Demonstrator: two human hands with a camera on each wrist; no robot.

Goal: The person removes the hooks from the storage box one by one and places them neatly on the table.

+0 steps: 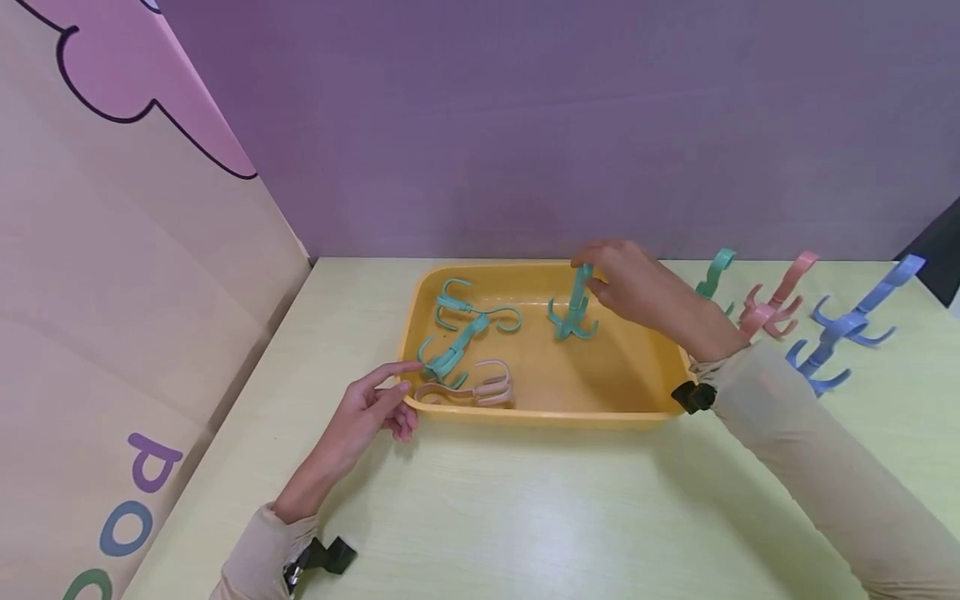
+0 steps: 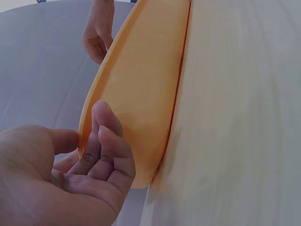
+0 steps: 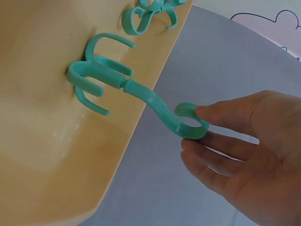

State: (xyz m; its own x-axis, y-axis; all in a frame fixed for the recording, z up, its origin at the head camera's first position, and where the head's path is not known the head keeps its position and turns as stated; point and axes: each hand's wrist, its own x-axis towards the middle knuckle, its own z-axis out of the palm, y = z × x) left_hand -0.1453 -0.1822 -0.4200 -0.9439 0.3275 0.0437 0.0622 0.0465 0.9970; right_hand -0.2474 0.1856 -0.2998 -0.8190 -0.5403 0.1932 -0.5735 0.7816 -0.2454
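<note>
My right hand [image 1: 637, 283] pinches the curved top of a teal claw-hook hanger [image 1: 576, 308] between thumb and fingers. The hanger stands upright at the back of the yellow tray [image 1: 600, 418], its prongs low against the tray in the right wrist view [image 3: 99, 75]. With thumb and fingers my left hand [image 1: 367, 408] holds the tray's rim at the front left corner; in the left wrist view its fingers lie along the tray's outer wall [image 2: 141, 84]. Teal hangers [image 1: 457, 350] and a pale pink hanger [image 1: 491, 389] lie in the tray's left part.
Right of the tray, a green hanger [image 1: 716, 271], a pink hanger [image 1: 772, 308] and blue hangers [image 1: 851, 323] stand on the pale table [image 1: 495, 508]. My right forearm partly covers this group. A purple partition [image 1: 525, 125] rises behind; a printed panel [image 1: 135, 275] stands left.
</note>
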